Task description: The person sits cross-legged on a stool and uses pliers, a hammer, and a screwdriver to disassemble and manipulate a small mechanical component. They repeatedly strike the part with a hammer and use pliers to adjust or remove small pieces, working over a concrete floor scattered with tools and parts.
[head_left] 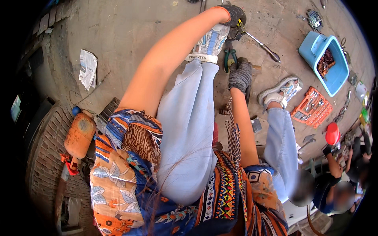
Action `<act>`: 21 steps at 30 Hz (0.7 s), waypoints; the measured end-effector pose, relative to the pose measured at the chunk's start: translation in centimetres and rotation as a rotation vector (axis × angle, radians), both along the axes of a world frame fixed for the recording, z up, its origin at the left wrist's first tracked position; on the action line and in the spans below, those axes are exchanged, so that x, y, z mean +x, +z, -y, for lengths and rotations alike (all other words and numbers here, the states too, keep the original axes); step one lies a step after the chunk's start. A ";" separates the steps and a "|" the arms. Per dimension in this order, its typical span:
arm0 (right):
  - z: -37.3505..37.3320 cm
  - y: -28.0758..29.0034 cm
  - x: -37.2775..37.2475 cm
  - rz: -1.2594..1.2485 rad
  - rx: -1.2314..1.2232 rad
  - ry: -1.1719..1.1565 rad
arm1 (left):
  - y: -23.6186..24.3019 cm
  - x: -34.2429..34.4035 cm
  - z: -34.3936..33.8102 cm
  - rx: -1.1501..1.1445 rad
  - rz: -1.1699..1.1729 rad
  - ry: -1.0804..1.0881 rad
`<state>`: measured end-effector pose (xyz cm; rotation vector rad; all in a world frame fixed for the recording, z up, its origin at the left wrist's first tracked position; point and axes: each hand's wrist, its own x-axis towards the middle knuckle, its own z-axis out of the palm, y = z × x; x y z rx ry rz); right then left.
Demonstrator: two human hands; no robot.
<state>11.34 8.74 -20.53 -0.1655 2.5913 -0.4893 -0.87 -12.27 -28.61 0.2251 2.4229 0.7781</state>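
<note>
Pliers (226,59) with dark green handles lie on the concrete floor (130,35); just to their right is the person's gloved right hand (240,74), fingers curled, though whether it grips them cannot be told. Beyond the pliers, the gloved left hand (236,16) bends down beside a small yellow piece (241,26), its fingers mostly hidden and its hold unclear. To the pliers' right lies a long metal tool (269,52) with a dark handle, and well apart on that same side are a blue bin (314,46) and an orange tool case (325,114).

Blurred head (343,198) (co-worker's), lower right
</note>
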 end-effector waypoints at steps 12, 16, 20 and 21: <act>-2.1 -3.1 -14.5 -0.093 0.109 0.395 | -0.5 -0.5 -1.4 -0.184 -0.039 0.081; -0.9 -4.8 -15.8 -0.137 0.045 0.477 | 3.6 0.5 -0.3 -0.198 -0.096 0.143; -0.9 -4.6 -16.4 -0.047 0.037 0.446 | 4.6 1.5 0.8 -0.073 -0.432 0.422; -0.3 -4.7 -16.1 -0.088 -0.031 0.426 | 5.5 1.9 2.4 0.000 -0.510 0.504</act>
